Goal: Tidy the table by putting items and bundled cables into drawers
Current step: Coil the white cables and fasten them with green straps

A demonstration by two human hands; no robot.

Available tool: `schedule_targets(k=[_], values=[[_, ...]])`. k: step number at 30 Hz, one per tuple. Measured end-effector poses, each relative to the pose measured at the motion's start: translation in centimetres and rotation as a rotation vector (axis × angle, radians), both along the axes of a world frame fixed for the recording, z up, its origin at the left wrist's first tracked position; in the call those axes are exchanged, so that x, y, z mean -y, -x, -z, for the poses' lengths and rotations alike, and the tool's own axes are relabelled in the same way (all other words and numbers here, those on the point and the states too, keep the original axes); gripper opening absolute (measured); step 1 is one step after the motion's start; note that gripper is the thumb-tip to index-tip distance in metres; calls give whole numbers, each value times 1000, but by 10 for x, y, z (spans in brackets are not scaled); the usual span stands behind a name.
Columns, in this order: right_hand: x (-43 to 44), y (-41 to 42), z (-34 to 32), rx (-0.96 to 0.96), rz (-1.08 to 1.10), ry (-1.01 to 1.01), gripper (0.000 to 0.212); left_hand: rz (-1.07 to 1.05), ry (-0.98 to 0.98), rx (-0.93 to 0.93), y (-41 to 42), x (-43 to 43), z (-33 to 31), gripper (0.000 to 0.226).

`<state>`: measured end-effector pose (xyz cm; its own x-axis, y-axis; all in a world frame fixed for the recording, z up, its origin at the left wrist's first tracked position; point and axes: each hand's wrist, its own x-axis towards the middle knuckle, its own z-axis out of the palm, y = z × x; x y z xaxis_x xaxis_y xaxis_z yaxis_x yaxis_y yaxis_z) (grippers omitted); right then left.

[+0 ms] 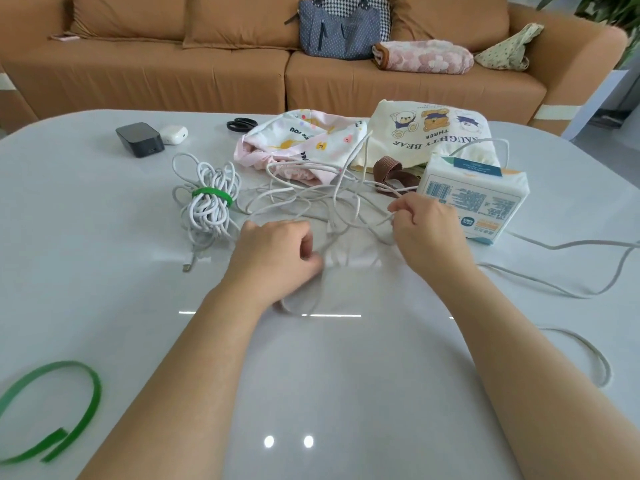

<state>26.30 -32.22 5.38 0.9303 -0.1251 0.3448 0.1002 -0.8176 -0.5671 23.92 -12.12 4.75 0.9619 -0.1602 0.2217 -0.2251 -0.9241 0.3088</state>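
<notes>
Green strap [95, 396] is lying on the tabletop [104, 237]; left hand [277, 254] and right hand [427, 226] are both pinching the tangled white cable [571, 242].

Behind the table [104, 209] stands a brown sofa [156, 74]. On its right seat there is a blue dotted bag [339, 32], with a checked fabric [346, 5] behind it. A rolled pink blanket [426, 57] lies just beside the bag, and a flowered cloth [505, 50] near the armrest. Green leaves [606, 8] show at the top right.
</notes>
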Motion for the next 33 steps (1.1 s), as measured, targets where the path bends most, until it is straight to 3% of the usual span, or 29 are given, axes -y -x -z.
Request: schedule_targets(k=[4, 6, 9, 12, 17, 22, 25, 29, 33], values=[[-4, 3, -3, -158, 86, 273, 22, -292, 146, 136, -4, -3, -2, 15], [-5, 2, 0, -171, 45, 352, 20, -335, 271, 230, -4, -2, -1, 13], [-14, 6, -3, 124, -86, 43, 13, -214, 457, 319, -3, 5, 3, 12], [-30, 16, -4, 1, -219, -252, 21, -155, 602, 261, -2, 12, 6, 17], [-43, 20, 3, -171, -294, -196, 19, -328, 885, 72, -11, 6, 12, 14], [-49, 22, -2, -331, -311, -110, 22, -256, 1129, 61, -13, 4, 9, 17], [-44, 21, -9, -485, -339, -308, 13, -178, 1099, 43, -10, 10, 7, 17], [-39, 18, -12, -621, -376, -803, 10, -108, 1031, 58, -8, 15, 7, 13], [-33, 12, -14, -726, -374, -1067, 22, -162, 1064, 55, -8, 15, 7, 9]])
